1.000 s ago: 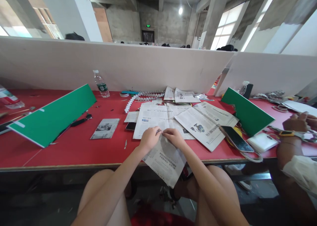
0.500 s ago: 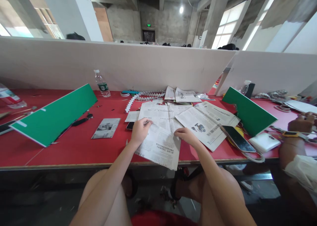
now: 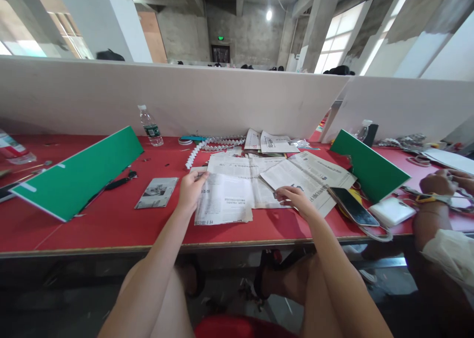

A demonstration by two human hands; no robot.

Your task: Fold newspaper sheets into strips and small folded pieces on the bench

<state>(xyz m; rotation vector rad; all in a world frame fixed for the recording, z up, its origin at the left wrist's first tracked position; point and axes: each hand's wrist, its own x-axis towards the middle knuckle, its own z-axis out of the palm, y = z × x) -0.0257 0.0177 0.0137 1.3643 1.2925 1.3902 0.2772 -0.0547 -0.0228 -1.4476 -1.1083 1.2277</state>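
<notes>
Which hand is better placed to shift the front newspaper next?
Probably the left hand: it holds the front newspaper by its upper-left corner, while the right hand is apart from it, over other newspapers.

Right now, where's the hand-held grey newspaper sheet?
Head view, near centre: the grey newspaper sheet is in the left hand, partly covering the larger spread newspaper.

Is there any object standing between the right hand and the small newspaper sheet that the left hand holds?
Nothing visible stands between the right hand and the small newspaper sheet in the left hand. Only part of a larger newspaper lies below the gap.
</notes>
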